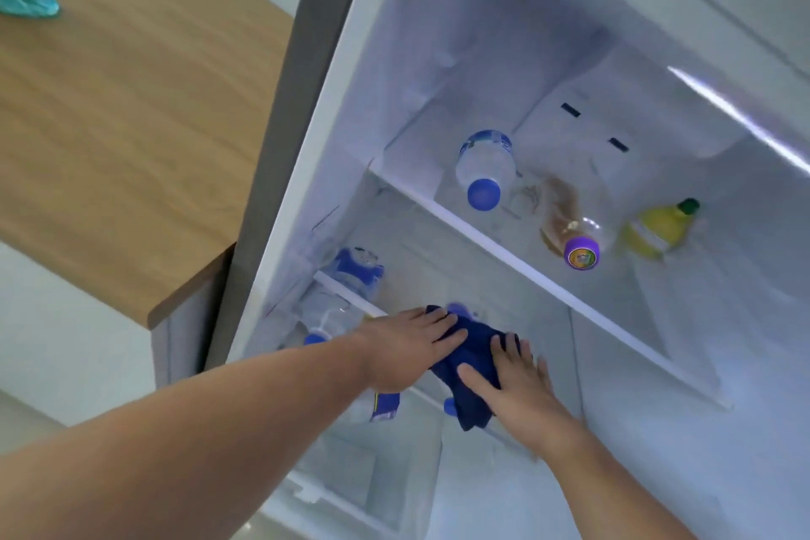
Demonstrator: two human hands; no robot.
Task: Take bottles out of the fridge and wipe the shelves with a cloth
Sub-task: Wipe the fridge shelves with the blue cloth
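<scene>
A dark blue cloth (471, 357) lies on the front of the middle fridge shelf (350, 294). My left hand (405, 349) rests on the cloth's left side and my right hand (513, 386) presses flat on its right side. On the upper shelf (548, 281) stand a clear water bottle with a blue cap (484, 169), a brown drink bottle with a purple cap (570, 232) and a yellow bottle with a green cap (657, 230). Another blue-labelled water bottle (346, 298) lies at the left of the middle shelf. Under my hands, a further bottle (381, 406) shows only partly.
The fridge's grey side panel (285, 145) rises at the left. Beside it is a wooden counter (122, 123). A foot in a teal shoe cover (30, 0) stands on the counter's far corner. A clear drawer (372, 482) sits below the shelves.
</scene>
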